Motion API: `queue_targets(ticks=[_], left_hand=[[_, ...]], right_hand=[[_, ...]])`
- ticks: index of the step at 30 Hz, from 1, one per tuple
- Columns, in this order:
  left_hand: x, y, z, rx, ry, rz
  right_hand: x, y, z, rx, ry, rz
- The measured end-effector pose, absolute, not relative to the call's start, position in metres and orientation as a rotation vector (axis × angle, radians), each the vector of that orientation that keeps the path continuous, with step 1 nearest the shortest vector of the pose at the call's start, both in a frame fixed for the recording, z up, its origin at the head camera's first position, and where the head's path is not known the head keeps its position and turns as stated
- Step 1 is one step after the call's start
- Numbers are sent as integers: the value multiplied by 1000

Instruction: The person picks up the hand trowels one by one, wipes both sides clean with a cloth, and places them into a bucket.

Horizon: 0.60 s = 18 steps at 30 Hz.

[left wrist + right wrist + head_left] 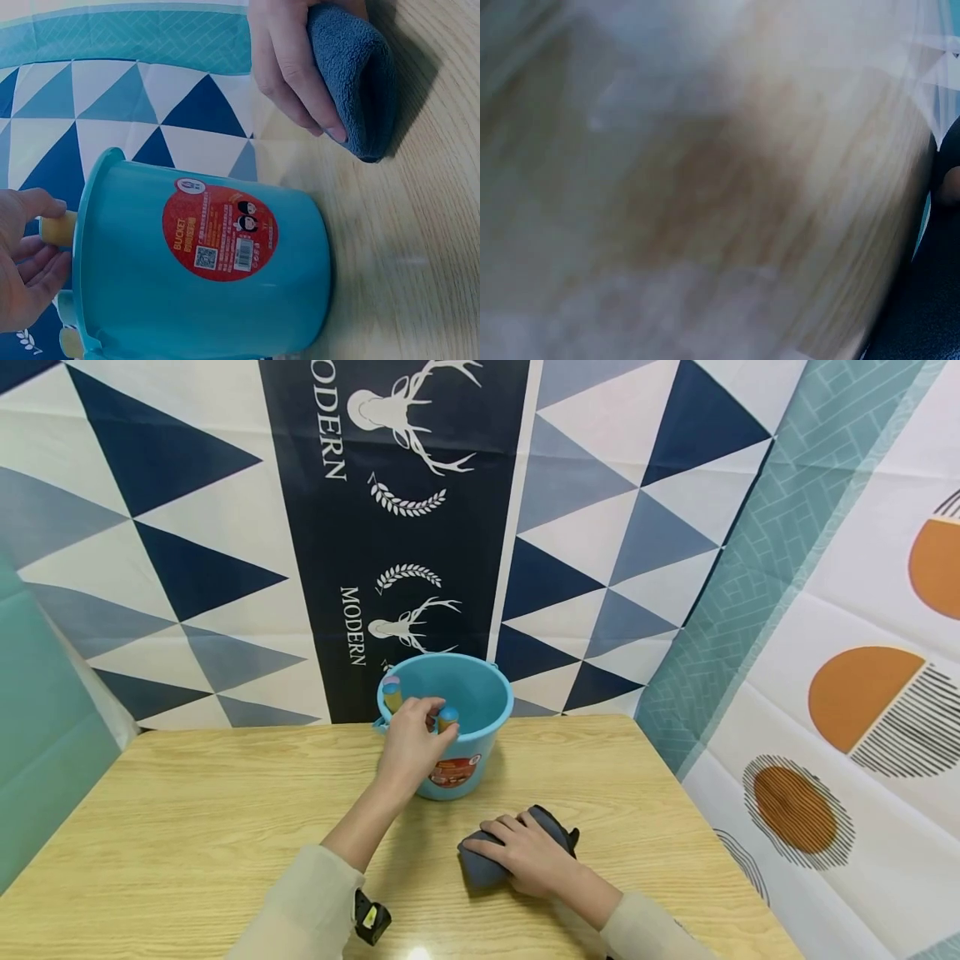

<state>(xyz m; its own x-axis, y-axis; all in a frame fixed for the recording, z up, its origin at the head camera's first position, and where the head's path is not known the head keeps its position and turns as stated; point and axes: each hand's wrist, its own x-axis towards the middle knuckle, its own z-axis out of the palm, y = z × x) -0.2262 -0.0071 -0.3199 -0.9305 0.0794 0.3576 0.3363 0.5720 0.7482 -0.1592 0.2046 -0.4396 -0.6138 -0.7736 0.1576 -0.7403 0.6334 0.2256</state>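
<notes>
A light blue bucket [480,777] with a red label stands upright near the table's far edge. At its rim my left hand [414,739] pinches a yellow stick end with a blue tip [447,718]; its lower part is hidden by the bucket wall. A second yellow, blue-tipped stick end [392,696] leans at the rim's left side. In front of the bucket to the right, my right hand [528,856] grips a folded dark grey-blue towel [483,870] on the table, fingers draped over its top. The left wrist view shows the towel's fold [360,82].
The wood-grain table [225,827] ends at a wall hanging with triangles and deer heads [405,527]. A patterned side wall [795,760] borders it on the right. A black device [371,917] hangs by the left sleeve. The right wrist view is mostly blurred.
</notes>
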Motion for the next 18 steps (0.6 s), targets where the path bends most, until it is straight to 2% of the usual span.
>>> queue_targets(ticks=[18], left_hand=[[-217,-17,-324,-436,-2459,-1101]], right_hand=[[-152,209,-436,1231,-2809,-31]])
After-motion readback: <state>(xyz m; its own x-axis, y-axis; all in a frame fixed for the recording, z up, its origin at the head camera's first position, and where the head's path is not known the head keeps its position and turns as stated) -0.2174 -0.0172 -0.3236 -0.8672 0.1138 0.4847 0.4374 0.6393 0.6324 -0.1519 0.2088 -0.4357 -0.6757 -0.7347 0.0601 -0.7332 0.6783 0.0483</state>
